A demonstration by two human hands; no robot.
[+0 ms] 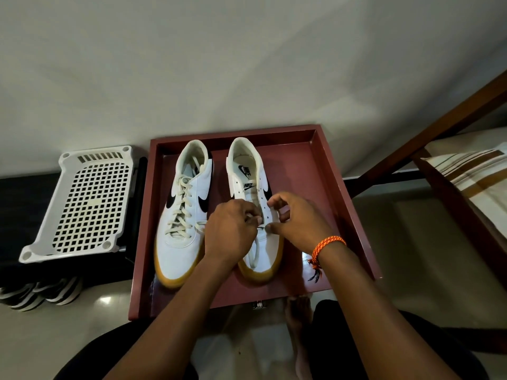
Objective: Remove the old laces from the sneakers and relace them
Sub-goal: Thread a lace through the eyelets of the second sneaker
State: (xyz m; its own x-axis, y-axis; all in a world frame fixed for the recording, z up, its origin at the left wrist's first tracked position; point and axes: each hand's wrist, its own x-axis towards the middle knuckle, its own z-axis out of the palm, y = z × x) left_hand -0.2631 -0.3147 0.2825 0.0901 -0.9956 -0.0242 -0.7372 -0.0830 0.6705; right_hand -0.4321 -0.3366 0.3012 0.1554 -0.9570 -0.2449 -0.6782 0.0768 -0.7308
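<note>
Two white sneakers with black swooshes and tan soles stand side by side in a dark red tray [334, 187], toes toward me. The left sneaker [182, 215] is fully laced with a cream lace. The right sneaker [251, 171] has bare upper eyelets; a cream lace [253, 253] lies over its toe. My left hand [231, 229] pinches the lace at the lowest eyelets. My right hand [295, 219], with an orange wrist cord, pinches the lace tip just opposite, thumb and fingers curled above the eyelet row.
A white perforated plastic stool [87, 204] lies to the left of the tray on a dark surface. Striped black-and-white footwear [41, 293] sits on the floor at the lower left. A wooden bed frame [428, 138] with a striped cloth stands at the right. A wall rises behind.
</note>
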